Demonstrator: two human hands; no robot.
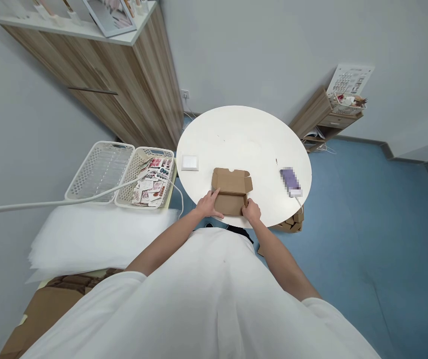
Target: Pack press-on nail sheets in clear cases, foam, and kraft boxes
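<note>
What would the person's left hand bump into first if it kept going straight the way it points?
Most likely the open cardboard box: the left hand is right at its left side, seemingly touching it already, though exact contact is hard to judge from this one view.

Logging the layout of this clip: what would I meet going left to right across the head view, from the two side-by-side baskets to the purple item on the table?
Left white basket, right white basket, white rectangular item, left hand, open cardboard box, right hand, purple pixelated item.
</note>
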